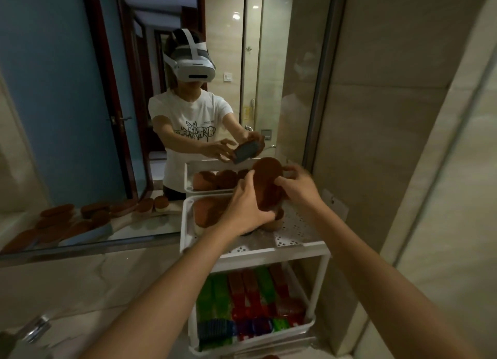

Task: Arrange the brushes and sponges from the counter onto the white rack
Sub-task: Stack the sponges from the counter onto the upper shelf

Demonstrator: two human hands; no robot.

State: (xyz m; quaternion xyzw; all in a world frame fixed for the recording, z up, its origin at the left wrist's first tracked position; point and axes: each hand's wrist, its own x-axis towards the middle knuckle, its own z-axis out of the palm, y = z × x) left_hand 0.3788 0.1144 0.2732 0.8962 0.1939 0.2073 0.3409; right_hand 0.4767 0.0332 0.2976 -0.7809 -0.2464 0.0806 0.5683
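1. On the left of the top shelf of the white rack (295, 247) lie brown brushes (208, 211).
2. The left hand (246, 208) grips a brown oval brush (269, 181) from the left, fingers curled round its edge.
3. The right hand (298, 186) pinches the brush's right edge, holding it upright above that shelf.
4. Green and red sponges (242, 299) fill the lower shelf.

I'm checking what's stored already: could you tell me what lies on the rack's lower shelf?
Green and red sponges lie in rows on the lower shelf, with blue, purple and green ones across the front. The top shelf covers their far ends.
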